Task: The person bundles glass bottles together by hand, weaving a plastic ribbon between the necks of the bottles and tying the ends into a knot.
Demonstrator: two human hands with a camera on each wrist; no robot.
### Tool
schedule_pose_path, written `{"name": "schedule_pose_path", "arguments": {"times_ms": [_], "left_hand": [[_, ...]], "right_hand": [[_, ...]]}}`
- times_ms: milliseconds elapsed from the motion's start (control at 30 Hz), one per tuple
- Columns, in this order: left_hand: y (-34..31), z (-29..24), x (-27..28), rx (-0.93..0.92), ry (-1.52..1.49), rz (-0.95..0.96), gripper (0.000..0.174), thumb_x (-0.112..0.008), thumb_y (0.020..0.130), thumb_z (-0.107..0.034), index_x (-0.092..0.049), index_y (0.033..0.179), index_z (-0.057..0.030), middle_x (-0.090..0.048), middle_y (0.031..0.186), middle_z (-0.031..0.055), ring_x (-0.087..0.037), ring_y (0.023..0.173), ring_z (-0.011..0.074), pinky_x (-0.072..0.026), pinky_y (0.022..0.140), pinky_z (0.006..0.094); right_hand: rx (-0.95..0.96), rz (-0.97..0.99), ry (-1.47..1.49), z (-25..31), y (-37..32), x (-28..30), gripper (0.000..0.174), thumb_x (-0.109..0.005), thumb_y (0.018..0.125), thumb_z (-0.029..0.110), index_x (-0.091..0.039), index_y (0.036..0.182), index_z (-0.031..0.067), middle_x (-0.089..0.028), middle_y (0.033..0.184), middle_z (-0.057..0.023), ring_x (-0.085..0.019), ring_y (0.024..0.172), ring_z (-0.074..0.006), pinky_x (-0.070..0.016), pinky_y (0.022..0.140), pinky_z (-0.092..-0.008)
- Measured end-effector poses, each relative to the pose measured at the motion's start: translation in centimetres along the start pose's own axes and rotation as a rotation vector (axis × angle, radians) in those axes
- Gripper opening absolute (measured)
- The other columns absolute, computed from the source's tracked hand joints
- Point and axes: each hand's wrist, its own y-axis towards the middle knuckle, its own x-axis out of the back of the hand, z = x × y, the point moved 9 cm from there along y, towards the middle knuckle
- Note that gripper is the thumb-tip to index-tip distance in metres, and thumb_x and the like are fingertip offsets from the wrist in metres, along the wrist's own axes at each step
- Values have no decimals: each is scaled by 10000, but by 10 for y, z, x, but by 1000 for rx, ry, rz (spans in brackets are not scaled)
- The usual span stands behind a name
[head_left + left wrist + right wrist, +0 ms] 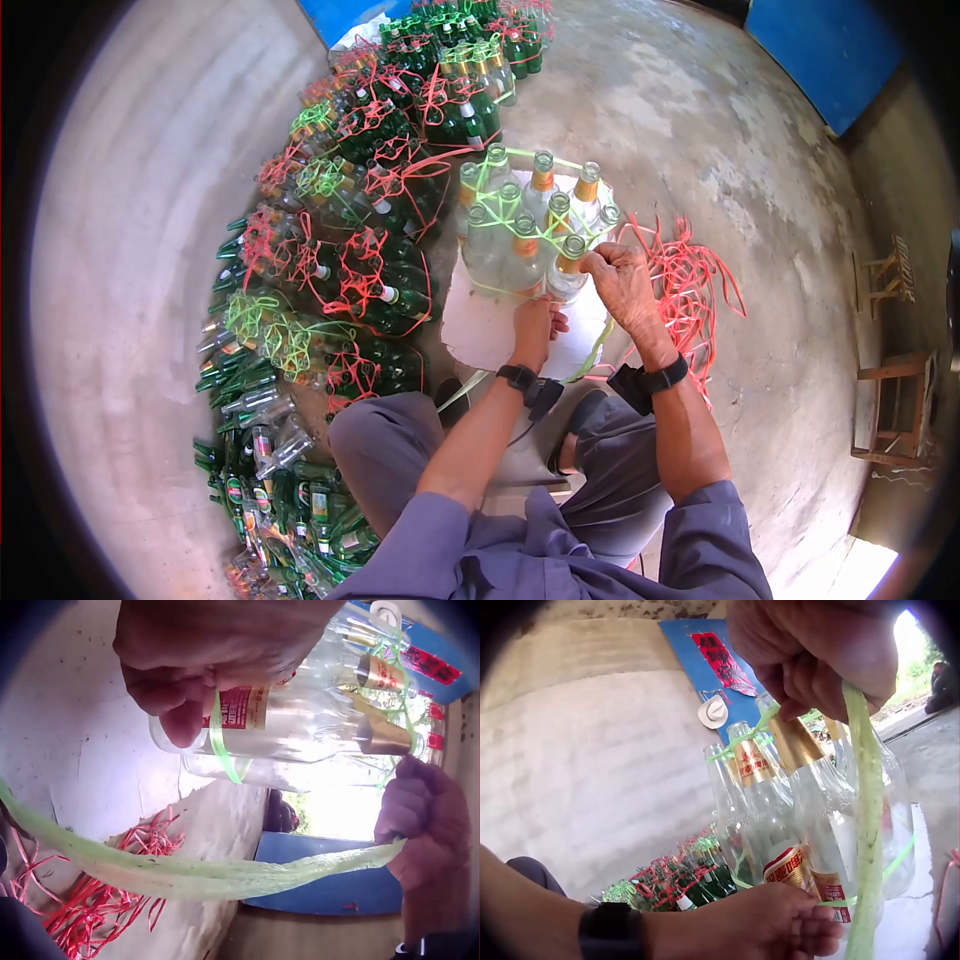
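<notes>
Clear glass bottles (pixel 520 268) stand upright in a cluster, a green strap (pixel 520 228) woven around their necks and another band lower down. My right hand (pixel 622 285) pinches the strap at the gold-foiled neck of the nearest bottle (pixel 829 825); the strap's loose length (pixel 870 817) hangs from this hand (pixel 825 652). Low against the bottles, my left hand (pixel 535 330) has curled fingers at the lower band (pixel 220 742). Close up, that band runs in under the fingers of the left hand (pixel 217 652); its exact grip is partly hidden.
A white board (pixel 480 325) lies beneath the bottles. Red straps (pixel 690 290) are heaped on the floor to the right. Many green bottles (pixel 385 290), several bundles tied with red or green straps, fill the left side. Wooden stools (pixel 895 405) stand at the far right.
</notes>
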Motion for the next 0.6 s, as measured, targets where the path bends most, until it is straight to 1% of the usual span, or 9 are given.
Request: {"name": "schedule_pose_path", "arguments": {"times_ms": [133, 267, 333, 467, 533, 567, 600], "left_hand": [[-3, -7, 4, -78, 42, 30, 277, -523, 923, -267, -605, 842, -15, -671, 695, 129, -625, 529, 202, -411, 473, 297], [-10, -16, 10, -119, 59, 55, 289, -528, 930, -278, -604, 823, -20, -673, 704, 130, -635, 537, 205, -423, 477, 297], [-10, -18, 20, -157, 44, 56, 291, -501, 940, -286, -577, 825, -30, -651, 677, 130, -630, 503, 220, -410, 445, 287], [-4, -21, 52, -145, 80, 61, 292, -533, 927, -297, -590, 839, -25, -659, 687, 138, -647, 522, 226, -419, 450, 289], [-3, -28, 69, -138, 122, 51, 262, -536, 926, -263, -599, 845, -21, -668, 697, 139, -662, 542, 230, -441, 459, 287], [-2, -33, 77, -143, 124, 48, 262, -536, 926, -263, -599, 845, -21, -668, 697, 139, -662, 542, 230, -441, 459, 287], [4, -37, 87, -191, 83, 49, 249, -536, 927, -258, -605, 861, -28, -674, 704, 134, -673, 569, 235, -457, 481, 287]], "right_hand": [[13, -4, -26, 4, 0, 1, 264, -563, 849, 160, -681, 795, -69, -437, 513, -69, -432, 528, -90, -389, 503, -319], [10, 4, -34, 10, -4, -1, 256, -561, 852, 153, -676, 807, -72, -443, 528, -96, -433, 539, -88, -398, 512, -322], [-11, 66, -92, 7, -7, -7, 257, -598, 859, 167, -701, 810, -63, -584, 599, -81, -512, 578, -101, -432, 563, -305], [24, 58, -123, 19, -16, -15, 234, -597, 865, 146, -700, 818, -59, -580, 588, -90, -518, 573, -104, -439, 560, -314], [68, 42, -49, 23, -20, -22, 225, -565, 863, 122, -612, 751, -67, -467, 571, -196, -522, 514, -189, -448, 547, -375], [73, 42, -45, 22, -22, -28, 225, -565, 863, 122, -612, 751, -67, -467, 571, -196, -522, 514, -189, -448, 547, -375], [146, 36, -104, 26, -24, -34, 226, -576, 857, 122, -599, 730, -64, -493, 592, -224, -558, 527, -263, -456, 549, -392]]}}
